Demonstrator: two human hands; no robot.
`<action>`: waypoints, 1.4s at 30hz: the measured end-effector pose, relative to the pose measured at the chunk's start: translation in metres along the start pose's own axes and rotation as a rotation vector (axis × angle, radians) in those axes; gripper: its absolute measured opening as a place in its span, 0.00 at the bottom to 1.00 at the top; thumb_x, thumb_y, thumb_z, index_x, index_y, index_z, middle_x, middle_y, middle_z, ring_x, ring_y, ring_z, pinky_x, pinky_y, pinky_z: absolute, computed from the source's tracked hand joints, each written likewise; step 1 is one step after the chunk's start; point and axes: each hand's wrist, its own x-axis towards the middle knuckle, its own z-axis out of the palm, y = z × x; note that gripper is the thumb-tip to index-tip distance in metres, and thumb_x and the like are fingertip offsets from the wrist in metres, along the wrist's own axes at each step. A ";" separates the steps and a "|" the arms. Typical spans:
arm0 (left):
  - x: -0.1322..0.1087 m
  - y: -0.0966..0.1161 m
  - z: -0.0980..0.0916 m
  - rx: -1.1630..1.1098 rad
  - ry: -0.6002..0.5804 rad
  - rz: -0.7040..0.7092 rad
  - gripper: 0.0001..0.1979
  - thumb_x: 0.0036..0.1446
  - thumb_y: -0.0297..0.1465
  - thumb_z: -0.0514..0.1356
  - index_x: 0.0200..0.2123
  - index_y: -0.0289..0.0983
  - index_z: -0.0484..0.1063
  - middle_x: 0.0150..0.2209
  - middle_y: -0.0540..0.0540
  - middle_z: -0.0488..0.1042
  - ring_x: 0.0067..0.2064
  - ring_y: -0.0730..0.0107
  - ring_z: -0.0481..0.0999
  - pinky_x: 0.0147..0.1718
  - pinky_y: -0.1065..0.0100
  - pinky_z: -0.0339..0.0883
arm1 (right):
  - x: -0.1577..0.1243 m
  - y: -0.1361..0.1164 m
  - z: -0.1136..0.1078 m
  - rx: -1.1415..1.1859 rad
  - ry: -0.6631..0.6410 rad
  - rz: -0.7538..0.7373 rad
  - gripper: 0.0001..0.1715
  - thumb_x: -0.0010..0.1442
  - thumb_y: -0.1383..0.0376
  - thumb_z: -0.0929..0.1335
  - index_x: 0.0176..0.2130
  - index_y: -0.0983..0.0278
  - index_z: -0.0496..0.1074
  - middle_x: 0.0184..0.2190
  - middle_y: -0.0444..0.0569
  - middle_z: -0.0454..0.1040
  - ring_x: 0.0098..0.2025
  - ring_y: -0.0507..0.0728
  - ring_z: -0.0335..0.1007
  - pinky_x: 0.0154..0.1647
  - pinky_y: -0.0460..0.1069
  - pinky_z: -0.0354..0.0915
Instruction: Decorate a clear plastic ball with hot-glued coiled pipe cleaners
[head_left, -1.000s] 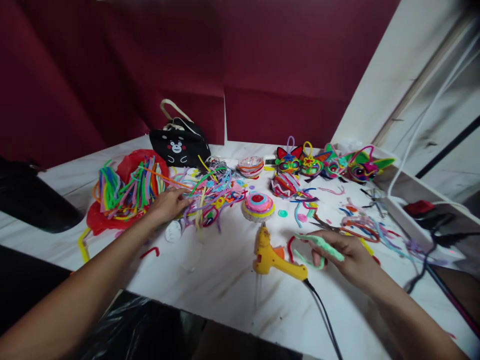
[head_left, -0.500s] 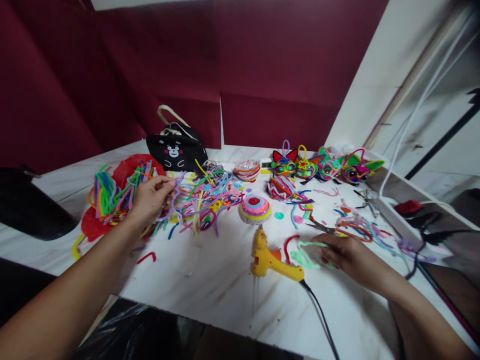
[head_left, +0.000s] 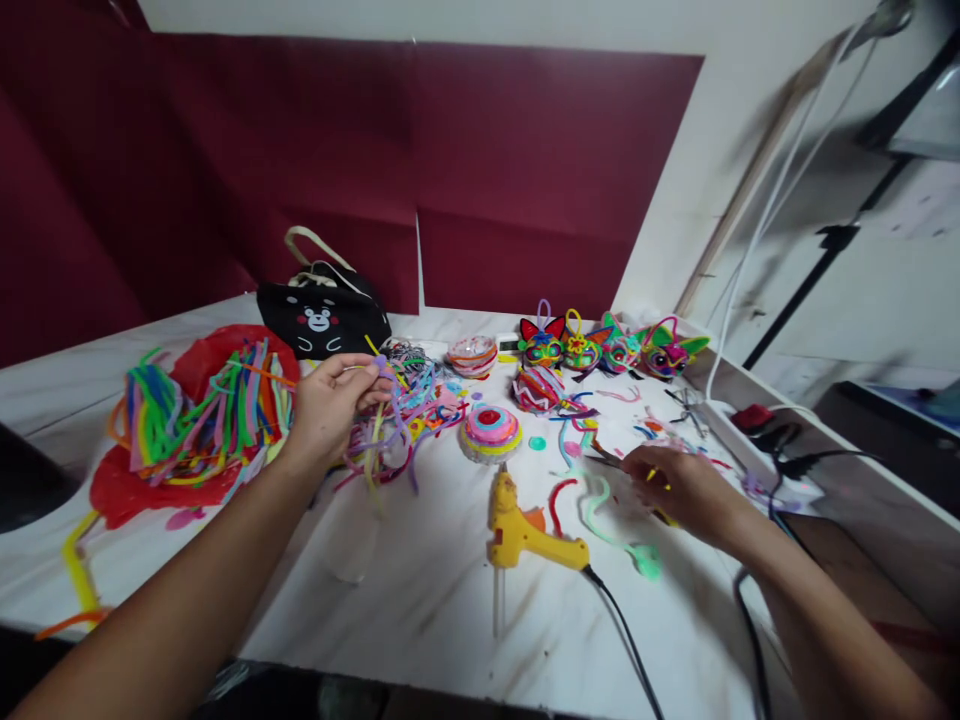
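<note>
My left hand [head_left: 337,405] pinches a purple pipe cleaner [head_left: 384,375] above a tangled heap of loose pipe cleaners [head_left: 420,405]. On the right, my right hand [head_left: 679,490] is closed round the handles of a pair of scissors [head_left: 606,457], whose blades point left. A mint-green pipe cleaner [head_left: 600,525] with a coiled end lies in front of that hand. Beside it are a short red pipe cleaner [head_left: 555,505] and a yellow glue gun [head_left: 525,535]. Behind the glue gun sits a dome [head_left: 491,433] covered in coloured rings.
Bundled pipe cleaners lie on a red plastic bag [head_left: 135,500] at left, near a black bear-faced bag [head_left: 322,320]. Several colourful animal-head ornaments [head_left: 581,348] line the back. A power strip [head_left: 742,440] stands at right. The glue gun's cord [head_left: 622,630] runs off the front edge.
My right hand has let go of the mint-green pipe cleaner, which now lies on the table, and has taken hold of the scissors. My left hand keeps the purple pipe cleaner. The view has shifted.
</note>
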 end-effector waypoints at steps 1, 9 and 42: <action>-0.001 -0.001 0.002 -0.007 -0.007 -0.006 0.10 0.44 0.27 0.66 0.32 0.34 0.71 0.25 0.48 0.76 0.26 0.72 0.76 0.27 0.72 0.72 | 0.001 -0.004 -0.002 -0.002 0.035 -0.012 0.12 0.55 0.67 0.63 0.34 0.62 0.76 0.28 0.49 0.77 0.28 0.56 0.72 0.29 0.49 0.63; -0.021 0.000 0.025 -0.130 -0.077 0.007 0.09 0.45 0.27 0.66 0.32 0.35 0.71 0.25 0.49 0.76 0.26 0.74 0.76 0.26 0.72 0.71 | 0.028 -0.104 0.010 0.460 -0.019 -0.234 0.07 0.59 0.64 0.66 0.38 0.63 0.74 0.33 0.46 0.77 0.34 0.53 0.71 0.33 0.46 0.62; -0.019 -0.007 0.004 -0.432 0.018 -0.218 0.10 0.53 0.13 0.52 0.28 0.33 0.65 0.21 0.50 0.68 0.16 0.84 0.60 0.12 0.81 0.45 | 0.052 -0.160 0.072 1.085 -0.764 0.124 0.06 0.61 0.70 0.63 0.35 0.67 0.70 0.20 0.44 0.75 0.15 0.47 0.65 0.14 0.40 0.53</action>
